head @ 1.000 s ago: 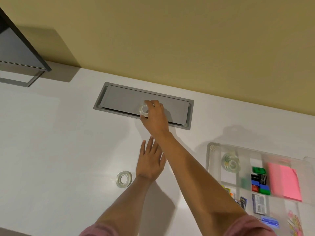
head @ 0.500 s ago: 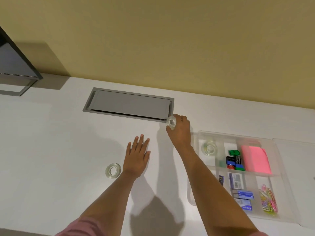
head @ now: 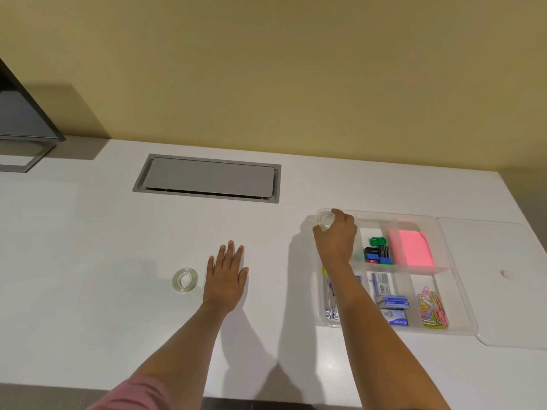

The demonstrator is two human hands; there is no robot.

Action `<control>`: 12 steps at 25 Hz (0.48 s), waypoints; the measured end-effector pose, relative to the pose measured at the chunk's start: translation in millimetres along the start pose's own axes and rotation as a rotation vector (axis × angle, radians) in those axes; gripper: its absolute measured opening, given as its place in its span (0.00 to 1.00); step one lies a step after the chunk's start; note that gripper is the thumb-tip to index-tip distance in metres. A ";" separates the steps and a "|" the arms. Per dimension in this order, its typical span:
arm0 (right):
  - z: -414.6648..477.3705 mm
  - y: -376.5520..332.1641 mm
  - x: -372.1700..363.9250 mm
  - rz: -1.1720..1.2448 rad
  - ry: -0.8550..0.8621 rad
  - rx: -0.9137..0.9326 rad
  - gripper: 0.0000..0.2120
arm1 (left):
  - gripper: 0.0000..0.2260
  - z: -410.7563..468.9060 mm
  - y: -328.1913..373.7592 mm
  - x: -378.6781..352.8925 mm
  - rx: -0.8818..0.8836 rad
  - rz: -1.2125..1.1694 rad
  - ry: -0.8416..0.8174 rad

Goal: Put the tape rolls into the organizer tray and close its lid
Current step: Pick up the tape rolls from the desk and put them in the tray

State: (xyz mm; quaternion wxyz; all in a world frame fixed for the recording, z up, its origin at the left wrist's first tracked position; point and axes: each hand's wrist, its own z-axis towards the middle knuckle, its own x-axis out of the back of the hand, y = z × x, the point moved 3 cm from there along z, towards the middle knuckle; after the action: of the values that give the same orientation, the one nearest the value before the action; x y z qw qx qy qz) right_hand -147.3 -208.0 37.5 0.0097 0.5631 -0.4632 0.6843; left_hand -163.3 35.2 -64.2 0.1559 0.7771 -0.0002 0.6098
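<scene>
My right hand (head: 337, 236) grips a clear tape roll (head: 325, 221) over the far left corner of the clear organizer tray (head: 455, 291). The compartment under that hand is hidden, so I cannot see the roll that lay there earlier. A second clear tape roll (head: 185, 279) lies flat on the white table, just left of my left hand (head: 226, 275). That hand rests flat on the table, fingers spread, holding nothing. The tray's clear lid (head: 500, 279) lies open flat to the right of the tray.
The tray holds a pink sticky-note pad (head: 410, 247), binder clips (head: 377, 253), staple boxes (head: 387, 300) and coloured paper clips (head: 432, 310). A grey cable hatch (head: 208, 179) is set into the table at the back. A monitor base (head: 20, 155) stands far left.
My right hand carried the tape roll from the grey hatch rightward to the tray's far left corner. The left hand stayed flat beside the other roll. The view shifted right.
</scene>
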 end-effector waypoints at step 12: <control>-4.5 41.0 12.6 -0.367 -0.227 -0.059 0.17 | 0.50 -34.5 10.3 -2.2 0.023 -0.038 0.008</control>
State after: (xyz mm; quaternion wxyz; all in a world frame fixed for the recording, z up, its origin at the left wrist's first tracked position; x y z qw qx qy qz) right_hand -177.2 -234.9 22.1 0.0983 0.7109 -0.3709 0.5894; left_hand -198.5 33.3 -56.6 0.1584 0.7761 0.0223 0.6099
